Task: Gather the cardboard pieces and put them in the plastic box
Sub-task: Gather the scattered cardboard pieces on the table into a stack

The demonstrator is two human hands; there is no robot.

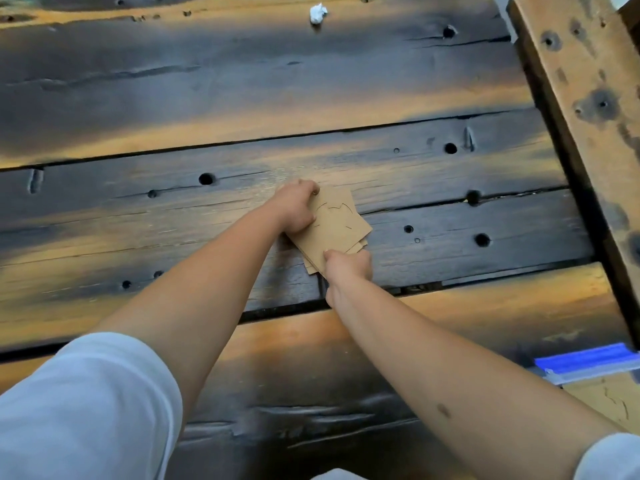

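Note:
A stack of brown cardboard pieces (335,227) lies on the dark wooden table, its top sheet marked with cut lines. My left hand (298,206) grips the stack's far left edge, fingers curled over it. My right hand (347,269) pinches the stack's near corner from below. The plastic box (588,367) shows only as a clear rim with a blue edge at the lower right, and more cardboard (611,398) lies inside it.
The table (173,133) is made of charred planks with holes and gaps. A crumpled white scrap (318,12) lies at the far edge. A thick wooden beam (581,98) runs along the right side.

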